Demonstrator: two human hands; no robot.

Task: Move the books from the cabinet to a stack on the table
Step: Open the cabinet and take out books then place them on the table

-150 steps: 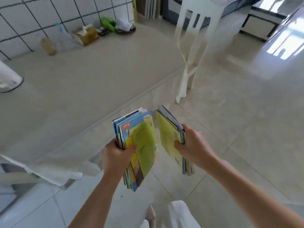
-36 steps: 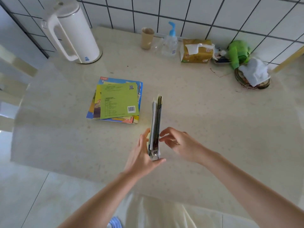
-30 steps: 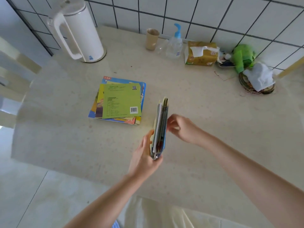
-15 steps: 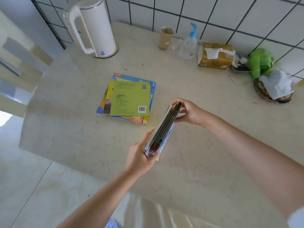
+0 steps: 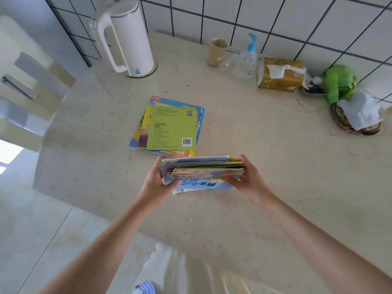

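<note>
A stack of thin books with a green cover on top lies flat on the beige table. Just in front of it I hold a second bundle of books above the table, turned sideways with a blue cover facing me. My left hand grips the bundle's left end. My right hand grips its right end, fingers curled over the edge.
A white kettle stands at the back left. Along the tiled wall are a beige cup, a pump bottle, a tissue pack, a green object and a cloth in a basket. A chair is left.
The bundle, held upright on its edge a second ago, has been turned sideways and tilted toward flat. My right hand moved from its far tip to its right end.
</note>
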